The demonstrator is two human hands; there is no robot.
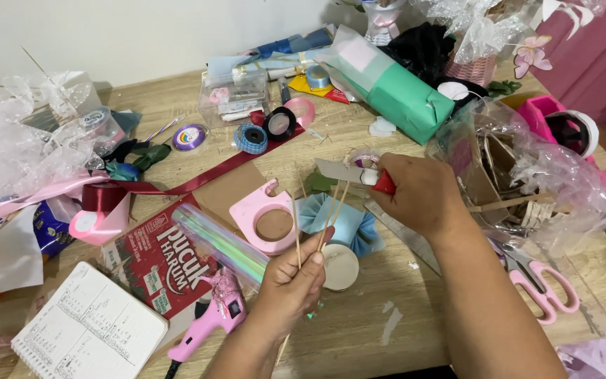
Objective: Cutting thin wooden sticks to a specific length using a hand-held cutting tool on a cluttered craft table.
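Observation:
My left hand [290,284] is closed around a small bunch of thin wooden skewers [331,214] that point up and away over the table. My right hand [419,193] grips a red-handled cutter [359,174] whose grey blade points left, next to the tips of the skewers. Under the skewers lie a light blue fabric bow [348,223], a round cream disc [340,268] and a pink tape dispenser [264,214].
A pink glue gun [208,323], a red printed box [159,263], a notebook [89,330] and a shiny film roll [222,242] lie front left. Pink scissors [541,284] and a plastic bag of cardboard [520,175] sit right. A green wrapped parcel [394,88], ribbon and tape rolls lie behind.

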